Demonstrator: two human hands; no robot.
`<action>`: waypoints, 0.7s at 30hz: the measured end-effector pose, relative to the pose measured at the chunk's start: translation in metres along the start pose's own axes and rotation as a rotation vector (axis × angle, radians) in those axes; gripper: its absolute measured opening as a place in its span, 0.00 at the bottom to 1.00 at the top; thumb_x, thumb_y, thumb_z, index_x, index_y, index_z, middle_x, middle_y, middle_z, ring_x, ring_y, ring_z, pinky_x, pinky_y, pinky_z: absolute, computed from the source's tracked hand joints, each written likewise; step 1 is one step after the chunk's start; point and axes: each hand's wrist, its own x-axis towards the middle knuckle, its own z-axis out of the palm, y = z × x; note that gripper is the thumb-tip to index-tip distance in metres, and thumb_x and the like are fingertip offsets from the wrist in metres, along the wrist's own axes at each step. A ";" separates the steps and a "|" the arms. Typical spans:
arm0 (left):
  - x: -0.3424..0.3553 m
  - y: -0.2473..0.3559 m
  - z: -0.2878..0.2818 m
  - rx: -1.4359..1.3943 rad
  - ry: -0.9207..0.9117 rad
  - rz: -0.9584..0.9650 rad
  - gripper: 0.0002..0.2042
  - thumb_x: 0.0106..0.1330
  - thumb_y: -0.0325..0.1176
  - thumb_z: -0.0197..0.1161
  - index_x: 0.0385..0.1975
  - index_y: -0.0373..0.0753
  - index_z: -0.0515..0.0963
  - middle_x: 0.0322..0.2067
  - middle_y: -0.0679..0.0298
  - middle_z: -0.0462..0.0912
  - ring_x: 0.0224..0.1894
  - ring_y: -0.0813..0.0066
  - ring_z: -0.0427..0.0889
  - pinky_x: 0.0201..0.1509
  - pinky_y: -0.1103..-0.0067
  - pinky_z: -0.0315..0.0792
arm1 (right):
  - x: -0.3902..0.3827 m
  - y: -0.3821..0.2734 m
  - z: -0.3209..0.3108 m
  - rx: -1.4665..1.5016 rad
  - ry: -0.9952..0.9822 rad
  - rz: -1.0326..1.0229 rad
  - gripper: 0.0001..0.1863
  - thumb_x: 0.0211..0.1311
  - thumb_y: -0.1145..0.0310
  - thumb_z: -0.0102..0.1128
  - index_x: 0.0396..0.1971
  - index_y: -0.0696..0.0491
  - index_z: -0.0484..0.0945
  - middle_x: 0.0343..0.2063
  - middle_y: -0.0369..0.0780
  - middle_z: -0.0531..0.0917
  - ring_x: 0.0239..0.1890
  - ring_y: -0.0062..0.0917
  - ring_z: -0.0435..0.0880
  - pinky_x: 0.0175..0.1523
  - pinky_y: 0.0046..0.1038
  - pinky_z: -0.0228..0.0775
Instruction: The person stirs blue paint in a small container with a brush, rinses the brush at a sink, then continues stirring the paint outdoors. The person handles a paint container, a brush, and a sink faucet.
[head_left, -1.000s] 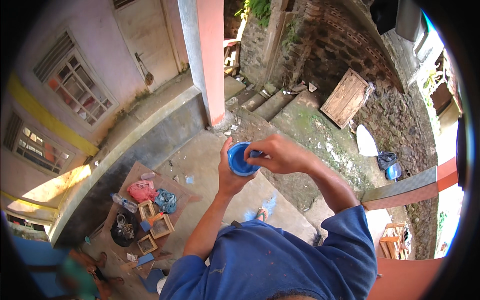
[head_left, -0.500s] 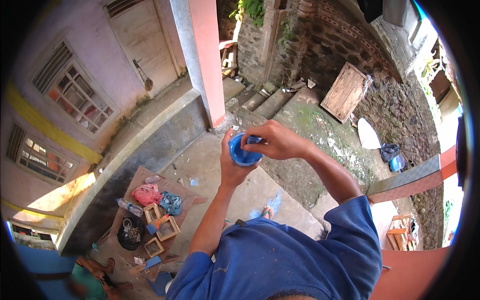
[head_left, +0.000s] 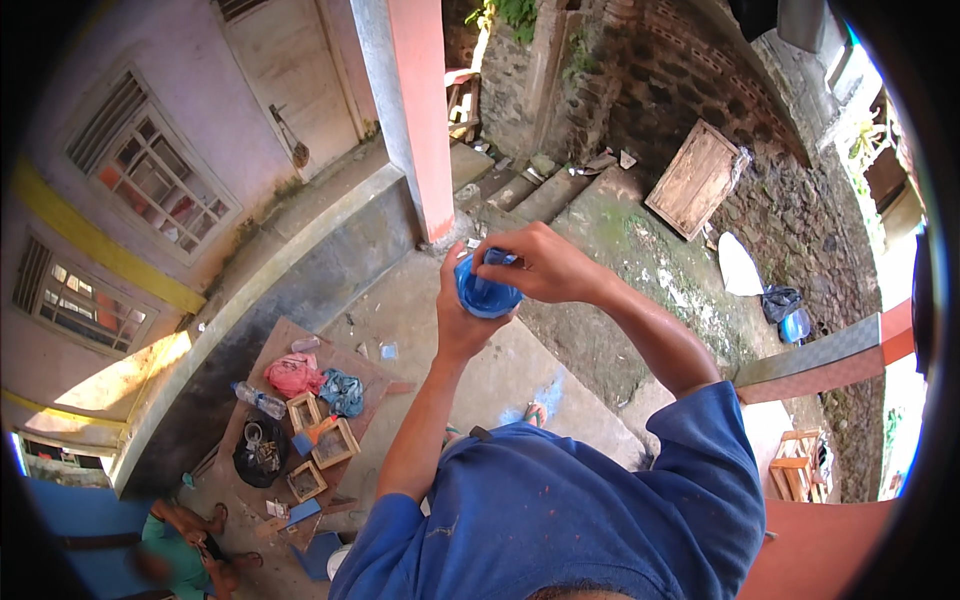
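My left hand (head_left: 462, 328) is wrapped round a blue cup (head_left: 484, 300) from its left side and below, holding it in front of me with its mouth facing up. The inside of the cup looks wet and blue. At the rim, my right hand (head_left: 545, 262) reaches in from the right, fingers bent down and pinched. A small blue piece (head_left: 499, 259) shows at its fingertips, inside the mouth of the cup. Its kind cannot be made out, and the fingers partly cover it.
A low wooden table (head_left: 375, 375) at left holds a red plastic bag (head_left: 294, 373), a bluish bag (head_left: 343, 393), small wooden frames (head_left: 335, 443) and a black bag (head_left: 259, 455). Another person (head_left: 190, 548) sits lower left. A pink pillar (head_left: 425, 130) stands ahead; a wooden panel (head_left: 697, 180) leans right.
My right hand has shifted slightly left and up over the cup, and the blue piece at its fingertips has moved with it. The left hand keeps its hold.
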 end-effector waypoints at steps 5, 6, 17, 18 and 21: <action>-0.002 0.002 -0.006 0.039 0.055 -0.013 0.57 0.44 0.27 0.85 0.76 0.38 0.54 0.57 0.54 0.81 0.58 0.64 0.82 0.64 0.70 0.77 | 0.005 -0.011 -0.012 -0.092 -0.070 0.055 0.08 0.66 0.68 0.67 0.40 0.56 0.85 0.31 0.48 0.88 0.33 0.44 0.88 0.41 0.39 0.77; -0.003 0.001 -0.006 0.036 0.046 -0.003 0.57 0.45 0.25 0.84 0.76 0.37 0.53 0.58 0.54 0.79 0.60 0.64 0.81 0.65 0.70 0.76 | 0.007 -0.012 -0.010 -0.111 -0.022 0.071 0.08 0.66 0.68 0.67 0.40 0.56 0.85 0.31 0.48 0.88 0.33 0.44 0.88 0.40 0.39 0.77; 0.002 -0.001 -0.004 0.014 0.014 -0.002 0.57 0.47 0.23 0.83 0.76 0.36 0.51 0.62 0.53 0.75 0.62 0.65 0.79 0.67 0.70 0.74 | 0.004 -0.004 -0.004 -0.032 -0.079 0.046 0.09 0.67 0.69 0.67 0.43 0.56 0.85 0.31 0.46 0.88 0.31 0.38 0.88 0.40 0.35 0.78; 0.001 -0.002 -0.004 -0.007 0.015 -0.025 0.57 0.47 0.23 0.83 0.76 0.36 0.51 0.61 0.54 0.75 0.61 0.65 0.79 0.67 0.70 0.74 | 0.003 -0.004 -0.006 0.001 -0.120 0.035 0.09 0.67 0.69 0.66 0.43 0.56 0.85 0.31 0.45 0.88 0.31 0.36 0.88 0.40 0.33 0.78; -0.001 -0.001 -0.008 -0.008 0.034 -0.046 0.56 0.46 0.24 0.83 0.76 0.36 0.52 0.58 0.55 0.77 0.59 0.65 0.81 0.65 0.70 0.75 | -0.002 -0.013 -0.020 0.056 0.021 0.065 0.08 0.67 0.67 0.66 0.40 0.55 0.85 0.27 0.48 0.86 0.27 0.39 0.86 0.35 0.37 0.75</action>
